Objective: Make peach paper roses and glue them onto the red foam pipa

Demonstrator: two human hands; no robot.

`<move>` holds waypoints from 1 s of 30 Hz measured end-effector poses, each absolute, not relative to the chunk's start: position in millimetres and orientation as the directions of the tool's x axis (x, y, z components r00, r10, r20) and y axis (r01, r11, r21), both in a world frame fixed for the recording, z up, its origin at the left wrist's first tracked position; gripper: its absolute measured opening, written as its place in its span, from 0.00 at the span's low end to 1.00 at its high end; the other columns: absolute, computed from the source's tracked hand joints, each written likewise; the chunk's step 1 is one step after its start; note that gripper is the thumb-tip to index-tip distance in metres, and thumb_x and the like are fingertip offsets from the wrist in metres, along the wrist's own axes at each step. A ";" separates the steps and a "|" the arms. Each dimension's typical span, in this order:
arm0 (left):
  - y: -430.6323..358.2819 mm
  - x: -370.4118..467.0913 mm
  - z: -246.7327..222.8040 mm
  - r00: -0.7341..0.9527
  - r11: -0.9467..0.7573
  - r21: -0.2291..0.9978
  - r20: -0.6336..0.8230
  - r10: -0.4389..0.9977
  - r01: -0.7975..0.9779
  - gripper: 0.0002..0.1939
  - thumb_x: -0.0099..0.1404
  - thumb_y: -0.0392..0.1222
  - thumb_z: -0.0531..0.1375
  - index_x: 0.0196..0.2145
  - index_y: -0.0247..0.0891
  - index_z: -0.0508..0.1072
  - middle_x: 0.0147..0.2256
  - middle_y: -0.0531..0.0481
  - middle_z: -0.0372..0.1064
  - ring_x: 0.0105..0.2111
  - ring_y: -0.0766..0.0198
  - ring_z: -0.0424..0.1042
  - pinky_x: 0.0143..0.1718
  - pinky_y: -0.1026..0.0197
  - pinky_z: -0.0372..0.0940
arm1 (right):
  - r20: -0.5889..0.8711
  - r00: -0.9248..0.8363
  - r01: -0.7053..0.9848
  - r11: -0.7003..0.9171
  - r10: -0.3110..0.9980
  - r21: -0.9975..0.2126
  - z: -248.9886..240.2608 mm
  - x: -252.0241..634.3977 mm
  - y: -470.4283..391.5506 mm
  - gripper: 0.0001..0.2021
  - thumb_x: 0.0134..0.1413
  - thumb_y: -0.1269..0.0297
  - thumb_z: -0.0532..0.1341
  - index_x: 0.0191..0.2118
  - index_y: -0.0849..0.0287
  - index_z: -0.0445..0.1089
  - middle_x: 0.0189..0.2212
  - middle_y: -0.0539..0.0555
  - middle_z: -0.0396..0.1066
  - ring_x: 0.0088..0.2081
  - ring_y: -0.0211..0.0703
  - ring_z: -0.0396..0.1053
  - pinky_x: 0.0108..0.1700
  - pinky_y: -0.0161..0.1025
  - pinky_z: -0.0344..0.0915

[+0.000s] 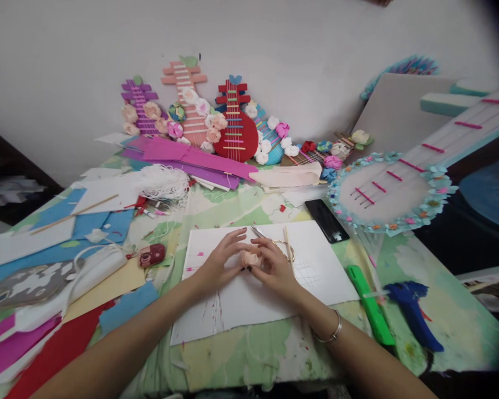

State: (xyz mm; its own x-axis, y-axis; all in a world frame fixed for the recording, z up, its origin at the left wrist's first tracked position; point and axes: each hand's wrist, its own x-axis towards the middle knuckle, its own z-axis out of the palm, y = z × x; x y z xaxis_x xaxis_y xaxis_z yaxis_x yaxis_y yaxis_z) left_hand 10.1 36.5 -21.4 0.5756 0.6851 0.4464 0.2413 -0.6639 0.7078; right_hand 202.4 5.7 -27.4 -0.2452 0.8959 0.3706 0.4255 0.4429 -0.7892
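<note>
Hands meet over the white sheet (241,299), which serves as the landmark for everything else. Left hand (221,261) and right hand (274,269) both pinch a small peach-coloured piece (250,258) between their fingertips, just above the sheet's upper middle. Thin scissors (258,232) and a wooden stick (288,244) lie on the sheet just beyond the right hand. Bare paper shows toward the sheet's near edge and right corner. A black phone (326,220) rests just off its far right corner; a green cutter (371,305) and blue glue gun (413,310) lie off its right edge. Off the left edge sit a small red object (152,255) and stacked coloured foam sheets (66,233). Paper instruments (233,124) lean on the wall well beyond the far edge.
</note>
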 end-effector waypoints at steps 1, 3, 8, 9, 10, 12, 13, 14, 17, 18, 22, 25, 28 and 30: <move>36.5 9.1 -21.0 0.584 -0.693 0.682 0.471 0.662 0.235 0.14 0.63 0.31 0.57 0.46 0.42 0.67 0.58 0.42 0.54 0.62 0.54 0.53 0.60 0.45 0.56 | 0.356 -0.244 0.413 0.429 0.902 -0.803 -25.9 202.8 5.8 0.11 0.48 0.70 0.62 0.40 0.57 0.71 0.49 0.60 0.65 0.50 0.49 0.65 0.48 0.46 0.65; 36.2 7.5 -20.4 0.608 -0.728 0.647 0.490 0.625 0.227 0.10 0.64 0.30 0.55 0.41 0.41 0.67 0.59 0.42 0.52 0.62 0.55 0.52 0.59 0.46 0.58 | 0.334 -0.248 0.385 0.409 0.909 -0.828 -23.2 203.8 5.8 0.08 0.48 0.69 0.62 0.38 0.57 0.71 0.48 0.59 0.66 0.49 0.49 0.66 0.45 0.45 0.66; 35.8 5.0 -18.5 0.680 -0.762 0.593 0.447 0.581 0.260 0.07 0.66 0.31 0.53 0.39 0.40 0.67 0.61 0.43 0.47 0.63 0.53 0.48 0.57 0.47 0.60 | 0.302 -0.292 0.308 0.388 0.908 -0.869 -18.9 206.3 5.8 0.09 0.49 0.68 0.62 0.39 0.56 0.71 0.48 0.58 0.67 0.48 0.48 0.67 0.46 0.44 0.66; 36.0 4.5 -17.9 0.689 -0.765 0.585 0.437 0.578 0.270 0.07 0.66 0.32 0.53 0.39 0.40 0.67 0.62 0.43 0.46 0.64 0.53 0.47 0.58 0.47 0.59 | 0.296 -0.299 0.305 0.385 0.907 -0.871 -18.4 206.6 5.6 0.09 0.49 0.68 0.62 0.39 0.56 0.71 0.48 0.58 0.67 0.48 0.48 0.67 0.46 0.44 0.66; 36.3 4.0 -17.4 0.696 -0.766 0.579 0.428 0.577 0.278 0.07 0.66 0.32 0.53 0.39 0.40 0.67 0.62 0.43 0.46 0.64 0.53 0.47 0.58 0.47 0.59 | 0.292 -0.305 0.309 0.384 0.907 -0.870 -18.0 206.8 5.5 0.09 0.49 0.68 0.62 0.38 0.56 0.71 0.48 0.58 0.67 0.48 0.48 0.68 0.46 0.44 0.66; 37.1 2.9 -16.8 0.701 -0.767 0.573 0.419 0.577 0.289 0.06 0.66 0.32 0.53 0.38 0.40 0.67 0.62 0.43 0.46 0.64 0.53 0.47 0.58 0.47 0.58 | 0.288 -0.316 0.329 0.389 0.904 -0.861 -17.6 207.1 5.1 0.08 0.49 0.68 0.62 0.38 0.56 0.71 0.48 0.57 0.67 0.48 0.47 0.68 0.47 0.45 0.66; 37.4 2.3 -16.6 0.702 -0.768 0.571 0.418 0.577 0.290 0.06 0.66 0.32 0.53 0.38 0.40 0.67 0.62 0.43 0.46 0.63 0.53 0.48 0.58 0.47 0.58 | 0.291 -0.319 0.339 0.395 0.902 -0.854 -17.6 207.2 5.0 0.08 0.49 0.68 0.62 0.38 0.56 0.71 0.48 0.57 0.67 0.48 0.47 0.68 0.47 0.45 0.66; 37.7 1.9 -16.4 0.705 -0.766 0.572 0.412 0.577 0.293 0.06 0.66 0.33 0.53 0.38 0.40 0.68 0.62 0.43 0.47 0.63 0.53 0.48 0.58 0.47 0.58 | 0.295 -0.321 0.348 0.402 0.900 -0.847 -17.7 207.3 5.0 0.08 0.49 0.68 0.62 0.38 0.56 0.70 0.48 0.57 0.67 0.48 0.47 0.68 0.47 0.45 0.66; 37.7 1.2 -14.9 0.717 -0.762 0.575 0.393 0.576 0.297 0.07 0.66 0.33 0.53 0.37 0.40 0.69 0.62 0.42 0.48 0.62 0.52 0.50 0.58 0.46 0.58 | 0.305 -0.322 0.364 0.414 0.896 -0.834 -18.3 207.6 5.5 0.09 0.48 0.68 0.62 0.38 0.56 0.70 0.48 0.57 0.68 0.50 0.48 0.67 0.49 0.45 0.66; 37.5 1.3 -14.0 0.720 -0.761 0.576 0.388 0.575 0.298 0.07 0.66 0.33 0.53 0.37 0.40 0.70 0.62 0.42 0.48 0.62 0.52 0.51 0.58 0.46 0.58 | 0.307 -0.323 0.365 0.418 0.895 -0.832 -18.5 207.8 5.8 0.09 0.48 0.68 0.62 0.38 0.56 0.70 0.48 0.57 0.67 0.50 0.48 0.67 0.49 0.45 0.65; 37.0 1.7 -10.4 0.735 -0.773 0.552 0.376 0.564 0.312 0.08 0.66 0.34 0.53 0.38 0.40 0.70 0.61 0.41 0.49 0.62 0.52 0.52 0.58 0.46 0.57 | 0.305 -0.366 0.362 0.436 0.879 -0.824 -18.8 208.6 6.8 0.11 0.46 0.71 0.62 0.39 0.56 0.70 0.49 0.58 0.66 0.51 0.47 0.66 0.52 0.47 0.63; 38.2 0.9 -9.9 0.749 -0.782 0.525 0.355 0.560 0.336 0.06 0.66 0.35 0.53 0.38 0.39 0.69 0.61 0.40 0.49 0.62 0.52 0.51 0.59 0.46 0.56 | 0.294 -0.389 0.366 0.440 0.873 -0.820 -19.0 208.5 6.3 0.13 0.45 0.72 0.61 0.41 0.57 0.71 0.50 0.58 0.65 0.52 0.48 0.65 0.52 0.47 0.63; 39.9 -0.3 -10.3 0.746 -0.772 0.539 0.347 0.568 0.337 0.04 0.65 0.34 0.54 0.36 0.37 0.69 0.59 0.38 0.52 0.61 0.52 0.53 0.58 0.46 0.56 | 0.310 -0.405 0.371 0.464 0.860 -0.804 -19.3 207.5 5.1 0.16 0.46 0.72 0.60 0.44 0.57 0.70 0.50 0.59 0.63 0.53 0.48 0.64 0.52 0.47 0.63; 40.4 -0.7 -9.4 0.750 -0.770 0.551 0.347 0.563 0.323 0.05 0.65 0.33 0.54 0.35 0.37 0.70 0.58 0.39 0.54 0.60 0.52 0.55 0.57 0.47 0.57 | 0.332 -0.415 0.386 0.495 0.847 -0.778 -20.2 206.6 4.3 0.17 0.46 0.73 0.60 0.44 0.56 0.70 0.50 0.58 0.63 0.52 0.47 0.63 0.53 0.47 0.63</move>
